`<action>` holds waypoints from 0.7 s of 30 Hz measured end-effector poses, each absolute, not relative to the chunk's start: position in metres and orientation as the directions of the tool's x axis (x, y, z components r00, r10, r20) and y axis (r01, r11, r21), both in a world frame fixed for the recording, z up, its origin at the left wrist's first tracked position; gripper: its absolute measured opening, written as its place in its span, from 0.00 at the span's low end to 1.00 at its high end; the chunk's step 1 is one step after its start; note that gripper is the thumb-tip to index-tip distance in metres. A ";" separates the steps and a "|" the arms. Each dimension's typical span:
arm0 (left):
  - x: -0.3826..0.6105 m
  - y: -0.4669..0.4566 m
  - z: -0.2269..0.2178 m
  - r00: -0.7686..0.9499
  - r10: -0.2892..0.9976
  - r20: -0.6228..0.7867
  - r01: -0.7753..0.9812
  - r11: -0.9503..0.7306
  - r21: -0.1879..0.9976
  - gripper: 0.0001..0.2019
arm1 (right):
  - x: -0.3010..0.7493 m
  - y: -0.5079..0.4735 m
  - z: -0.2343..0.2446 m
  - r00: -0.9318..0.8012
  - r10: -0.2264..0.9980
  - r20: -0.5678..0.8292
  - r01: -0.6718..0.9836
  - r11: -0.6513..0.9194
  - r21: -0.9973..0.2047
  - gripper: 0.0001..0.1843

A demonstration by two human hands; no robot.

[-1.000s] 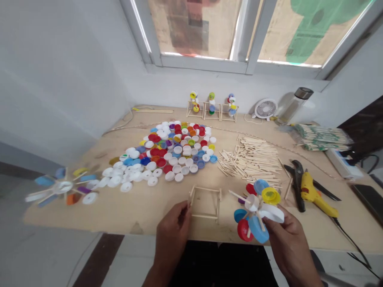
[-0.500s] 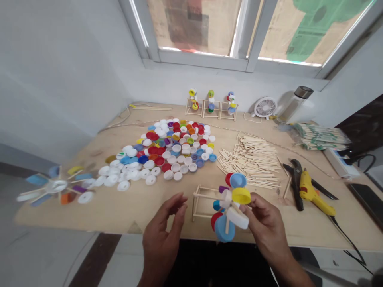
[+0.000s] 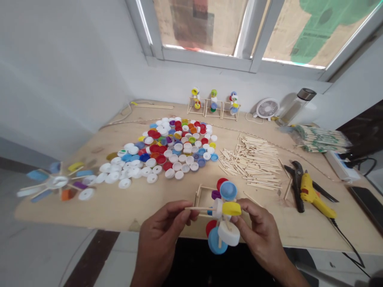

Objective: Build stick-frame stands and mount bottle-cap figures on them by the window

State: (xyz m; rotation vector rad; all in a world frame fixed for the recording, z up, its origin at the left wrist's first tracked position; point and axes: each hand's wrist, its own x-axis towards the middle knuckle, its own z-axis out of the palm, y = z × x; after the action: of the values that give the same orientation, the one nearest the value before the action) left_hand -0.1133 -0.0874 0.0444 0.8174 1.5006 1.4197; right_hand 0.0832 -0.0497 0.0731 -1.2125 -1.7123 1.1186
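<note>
A small wheel of bottle caps on sticks (image 3: 228, 191) is held up in front of me, with yellow, blue, white, red and purple caps around its hub. My left hand (image 3: 163, 229) pinches the end of the wooden stick (image 3: 200, 208) that juts leftward from the hub. On the other side, my right hand (image 3: 259, 227) is closed on the wheel beside the yellow cap, its fingertips partly hidden. Behind the wheel a stick frame (image 3: 206, 187) stands on the table, largely covered by the wheel and my left hand.
Loose bottle caps (image 3: 176, 147) lie heaped at centre left, and cut sticks (image 3: 260, 159) at centre right. A larger cap wheel (image 3: 58, 182) is at far left. Pliers-like cutters (image 3: 297, 183) and a yellow glue gun (image 3: 312, 193) lie right. Three framed cap wheels (image 3: 213, 105) stand behind.
My left hand has moved right and closed on the stick. The wheel has come lower and slightly left, off the stick frame, with my right hand still on it.
</note>
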 end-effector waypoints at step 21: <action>-0.106 -0.088 0.044 -0.368 0.915 -0.164 -0.094 0.139 0.986 0.11 | 0.086 -0.043 0.068 -0.517 0.716 0.470 0.516 0.698 -0.497 0.06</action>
State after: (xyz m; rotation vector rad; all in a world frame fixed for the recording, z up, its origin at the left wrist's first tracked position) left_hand -0.1058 -0.0875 0.0438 0.8372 1.5005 1.3905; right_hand 0.0862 -0.0430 0.0677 -0.9357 -2.2376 0.3885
